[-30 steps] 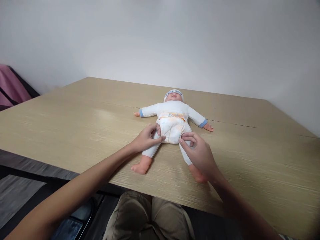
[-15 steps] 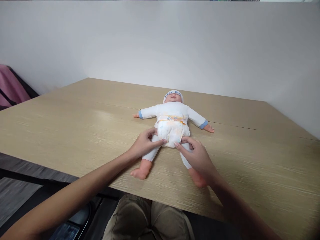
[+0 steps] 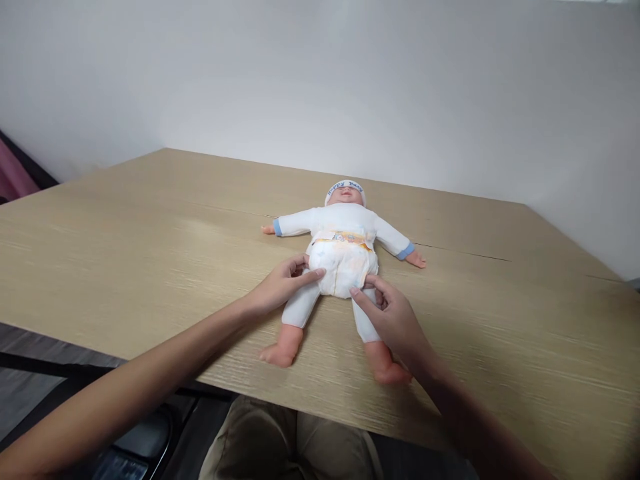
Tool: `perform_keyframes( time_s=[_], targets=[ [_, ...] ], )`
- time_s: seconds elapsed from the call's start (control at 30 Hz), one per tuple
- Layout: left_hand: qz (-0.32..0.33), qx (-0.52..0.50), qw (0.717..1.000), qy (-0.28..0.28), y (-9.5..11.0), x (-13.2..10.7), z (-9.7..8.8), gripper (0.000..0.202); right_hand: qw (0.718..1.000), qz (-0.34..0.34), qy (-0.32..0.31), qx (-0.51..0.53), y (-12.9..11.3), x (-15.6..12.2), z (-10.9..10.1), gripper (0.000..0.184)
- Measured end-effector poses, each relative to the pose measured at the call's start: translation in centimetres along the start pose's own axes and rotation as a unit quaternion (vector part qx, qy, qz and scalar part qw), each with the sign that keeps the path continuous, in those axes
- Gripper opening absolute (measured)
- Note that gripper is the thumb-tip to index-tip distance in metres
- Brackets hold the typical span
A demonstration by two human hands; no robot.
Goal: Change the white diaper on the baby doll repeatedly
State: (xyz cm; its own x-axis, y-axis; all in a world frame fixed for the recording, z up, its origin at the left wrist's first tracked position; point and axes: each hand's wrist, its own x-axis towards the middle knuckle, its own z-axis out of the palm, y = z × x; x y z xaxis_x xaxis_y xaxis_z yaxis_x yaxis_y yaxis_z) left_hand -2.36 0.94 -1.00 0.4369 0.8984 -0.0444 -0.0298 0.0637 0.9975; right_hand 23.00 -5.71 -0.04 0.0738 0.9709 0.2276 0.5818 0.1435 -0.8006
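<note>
A baby doll (image 3: 345, 217) in a white suit with blue cuffs and a lettered cap lies on its back, arms and legs spread, feet toward me. Around its hips sits a white diaper (image 3: 340, 267) with an orange patterned waistband. My left hand (image 3: 285, 283) pinches the diaper's edge at the leg on the left, thumb on the front and fingers curled behind the side. On the other side my right hand (image 3: 393, 310) grips the diaper's leg edge between thumb and fingers, above the doll's leg. Some fingertips of both hands are hidden.
The doll lies on a light wooden table (image 3: 150, 267) whose near edge runs above my lap (image 3: 290, 440). A pale wall (image 3: 320, 87) stands behind it. Something pink (image 3: 15, 173) shows at the far left, and a dark chair part (image 3: 145, 440) is below.
My left hand has moved slightly up and left along the diaper's edge. The right hand stays at the other leg edge. The view has tilted a little.
</note>
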Motion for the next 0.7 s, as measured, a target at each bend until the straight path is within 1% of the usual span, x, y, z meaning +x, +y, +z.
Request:
perform_keyframes(
  time_s=[0.13,0.3,0.4,0.5,0.57,0.63,0.7],
  targets=[
    [0.029,0.043,0.999,0.004,-0.21,-0.14,-0.15,0.046,1.0,0.012,-0.014,0.019,-0.09,-0.06,-0.26,0.04],
    [0.036,0.039,0.999,-0.004,-0.68,-0.17,-0.37,0.043,0.995,0.04,-0.056,0.074,0.2,-0.24,-0.76,0.044],
    [0.037,0.02,0.999,0.0,-0.82,-0.08,-0.42,0.041,0.997,0.037,-0.037,0.057,0.34,-0.45,-0.78,0.044],
    [0.014,-0.023,1.0,-0.008,-0.6,-0.05,-0.47,0.039,1.0,0.001,0.017,0.003,0.43,-0.47,-0.69,0.04],
    [-0.003,-0.057,0.998,-0.009,-0.36,-0.1,-0.54,0.04,0.999,-0.026,0.036,-0.024,0.48,-0.34,-0.69,0.038],
    [-0.009,-0.07,0.998,-0.002,-0.19,-0.23,-0.68,0.041,0.998,-0.04,0.027,-0.037,0.51,-0.22,-0.76,0.037],
    [-0.008,-0.066,0.998,0.003,-0.1,-0.53,-0.9,0.043,0.998,-0.04,0.007,-0.041,0.53,-0.33,-0.94,0.035]
  ],
)
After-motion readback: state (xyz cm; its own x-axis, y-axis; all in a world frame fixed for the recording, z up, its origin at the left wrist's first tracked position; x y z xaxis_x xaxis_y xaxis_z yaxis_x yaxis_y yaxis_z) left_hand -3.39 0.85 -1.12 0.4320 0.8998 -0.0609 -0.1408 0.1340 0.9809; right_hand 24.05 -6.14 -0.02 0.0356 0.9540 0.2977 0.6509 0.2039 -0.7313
